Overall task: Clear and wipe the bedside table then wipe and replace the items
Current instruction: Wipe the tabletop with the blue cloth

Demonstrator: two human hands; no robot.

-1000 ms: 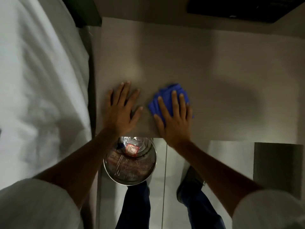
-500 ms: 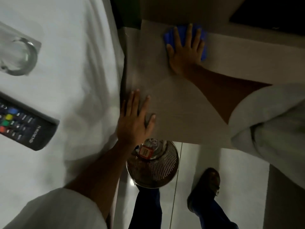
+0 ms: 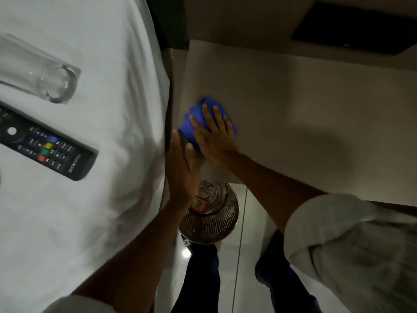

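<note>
Two items, glass [image 3: 57, 86] and remote [image 3: 45, 145], lie on the bed left of our hands; worktop [image 3: 293, 105] cleared. Right hand [image 3: 214, 134] flat, pressing cloth [image 3: 194, 123]; left hand [image 3: 184, 168] open beside it. Replacing remains.

The pale, faintly grained tabletop [image 3: 293, 105] carries a crumpled blue cloth [image 3: 198, 123] near its left edge, pressed flat under the right hand [image 3: 214, 136], while the left hand [image 3: 182, 168] lies palm-down along that same edge, just beside the cloth. The bed [image 3: 101, 199], covered in a white sheet, sits close against the tabletop's left side and bears a clear drinking glass [image 3: 45, 75] lying on its side and, near it, a black remote control [image 3: 47, 143]. On the glossy tiled floor [image 3: 252, 222] below stands a perforated metal waste bin [image 3: 212, 222] with some litter inside.
</note>
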